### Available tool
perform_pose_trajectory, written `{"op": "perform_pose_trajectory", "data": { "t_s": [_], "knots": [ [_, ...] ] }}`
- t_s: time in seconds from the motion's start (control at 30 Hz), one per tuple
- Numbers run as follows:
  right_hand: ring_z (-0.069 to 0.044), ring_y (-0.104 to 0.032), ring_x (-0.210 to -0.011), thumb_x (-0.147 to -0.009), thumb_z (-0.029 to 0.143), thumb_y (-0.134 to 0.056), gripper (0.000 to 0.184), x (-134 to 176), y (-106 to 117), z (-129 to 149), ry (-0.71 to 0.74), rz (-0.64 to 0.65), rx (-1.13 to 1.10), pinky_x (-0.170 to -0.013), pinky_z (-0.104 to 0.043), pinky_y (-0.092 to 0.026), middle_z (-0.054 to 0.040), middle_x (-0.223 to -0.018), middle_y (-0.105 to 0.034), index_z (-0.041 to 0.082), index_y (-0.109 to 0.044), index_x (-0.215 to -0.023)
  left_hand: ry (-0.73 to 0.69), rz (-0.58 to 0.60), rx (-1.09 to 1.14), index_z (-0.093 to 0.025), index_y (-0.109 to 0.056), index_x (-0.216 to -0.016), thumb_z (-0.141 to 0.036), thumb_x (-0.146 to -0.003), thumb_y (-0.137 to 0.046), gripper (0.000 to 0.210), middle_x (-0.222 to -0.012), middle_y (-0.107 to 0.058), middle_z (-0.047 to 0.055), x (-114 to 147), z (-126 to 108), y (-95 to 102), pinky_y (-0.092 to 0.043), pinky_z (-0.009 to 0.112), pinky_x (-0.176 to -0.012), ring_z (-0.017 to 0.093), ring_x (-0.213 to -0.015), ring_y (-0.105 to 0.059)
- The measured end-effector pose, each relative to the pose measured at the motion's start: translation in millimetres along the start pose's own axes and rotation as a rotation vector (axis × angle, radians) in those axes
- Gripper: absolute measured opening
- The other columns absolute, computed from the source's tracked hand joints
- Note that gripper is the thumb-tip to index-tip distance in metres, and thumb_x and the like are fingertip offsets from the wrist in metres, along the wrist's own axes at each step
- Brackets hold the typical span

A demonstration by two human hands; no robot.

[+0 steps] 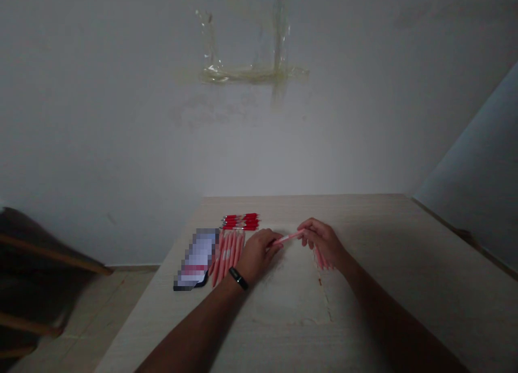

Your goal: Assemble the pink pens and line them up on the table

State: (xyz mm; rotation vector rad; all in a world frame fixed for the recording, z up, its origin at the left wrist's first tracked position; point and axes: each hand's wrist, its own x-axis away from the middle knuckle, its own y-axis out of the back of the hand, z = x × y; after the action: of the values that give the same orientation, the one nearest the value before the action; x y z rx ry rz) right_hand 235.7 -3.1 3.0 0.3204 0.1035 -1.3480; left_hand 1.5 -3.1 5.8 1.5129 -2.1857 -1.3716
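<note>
A slim pink pen (290,237) is held between my two hands above the table. My left hand (259,251), with a black band at the wrist, pinches its left end. The fingers of my right hand (321,242) are closed on its other end. Beneath the right hand lie several pink pens (321,259), partly hidden by it. Left of my left hand is a row of pink pens (229,254) lying side by side. Behind that row lies a small stack of red pens (242,222) with silvery tips.
A phone (197,259) with a blurred-out screen lies at the left of the pale wooden table (283,340). The tabletop has a worn rectangular mark. A wall (133,119) with old tape (243,75) stands behind. Dark furniture with wooden legs (52,251) is at far left.
</note>
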Motion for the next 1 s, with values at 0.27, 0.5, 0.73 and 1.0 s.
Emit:
{"op": "perform_pose_trajectory", "data": {
  "t_s": [0.27, 0.5, 0.73, 1.0],
  "knots": [
    [-0.013, -0.056, -0.061, -0.089, 0.040, -0.057, 0.024, -4, 13, -3, -0.013, 0.050, 0.037, -0.054, -0.023, -0.042, -0.0022, -0.074, -0.066, 0.018, -0.066, -0.092, -0.001, -0.028, -0.014, -0.019, -0.071, -0.103, -0.036, -0.096, -0.053, 0.025, -0.089, -0.067, 0.006, -1, 6, 2.4, -0.042, 0.030, -0.075, 0.020, -0.085, -0.059],
    [-0.013, -0.057, -0.066, -0.092, 0.043, -0.055, 0.029, -3, 16, 3, 0.003, 0.109, 0.069, -0.056, -0.023, -0.043, -0.0036, -0.077, -0.066, 0.017, -0.066, -0.094, -0.017, -0.042, -0.028, -0.020, -0.072, -0.104, -0.037, -0.096, -0.052, 0.027, -0.088, -0.066, 0.005, -1, 5, 5.3, -0.042, 0.029, -0.076, 0.019, -0.085, -0.058],
    [-0.014, -0.059, -0.068, -0.092, 0.046, -0.055, 0.032, -4, 21, 1, -0.018, 0.168, 0.087, -0.056, -0.023, -0.044, -0.0047, -0.081, -0.067, 0.016, -0.066, -0.095, -0.020, -0.034, -0.028, -0.021, -0.072, -0.107, -0.040, -0.097, -0.050, 0.031, -0.090, -0.067, 0.006, -1, 10, 4.6, -0.042, 0.030, -0.078, 0.020, -0.088, -0.059],
    [-0.013, -0.058, -0.064, -0.091, 0.043, -0.058, 0.027, -4, 20, -1, -0.037, 0.162, 0.087, -0.056, -0.023, -0.042, -0.0027, -0.076, -0.066, 0.017, -0.065, -0.089, -0.027, -0.022, -0.033, -0.022, -0.073, -0.105, -0.040, -0.097, -0.051, 0.029, -0.089, -0.067, 0.006, -1, 8, 4.5, -0.042, 0.029, -0.077, 0.019, -0.086, -0.058]
  ]
}}
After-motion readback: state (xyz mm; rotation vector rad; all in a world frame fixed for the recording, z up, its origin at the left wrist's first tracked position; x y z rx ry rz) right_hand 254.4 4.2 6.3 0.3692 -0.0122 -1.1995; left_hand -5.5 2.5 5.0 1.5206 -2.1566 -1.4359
